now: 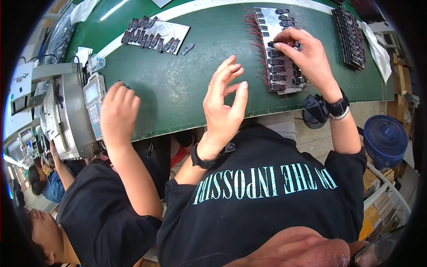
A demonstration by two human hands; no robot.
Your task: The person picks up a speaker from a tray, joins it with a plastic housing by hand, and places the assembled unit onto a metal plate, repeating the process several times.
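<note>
My right hand (307, 55) is over a long pale plate (271, 18) on the green table. Its thumb and index finger pinch a small black part (271, 44) at the plate's left edge; the fingers partly hide it. Similar black parts (277, 70) lie in two columns on the plate, with thin red wires (252, 33) sticking out to the left. My left hand (224, 104) hovers left of the plate, fingers bent and apart, holding nothing. Both wrists wear black bands.
At left, a co-worker's hand (119, 113) is near a grey keypad device (93, 100). A second plate (180, 30) of black parts lies far left, one loose part (187, 48) beside it. Stacked black parts (349, 38) stand right. A blue fan (386, 140) is beyond the table edge.
</note>
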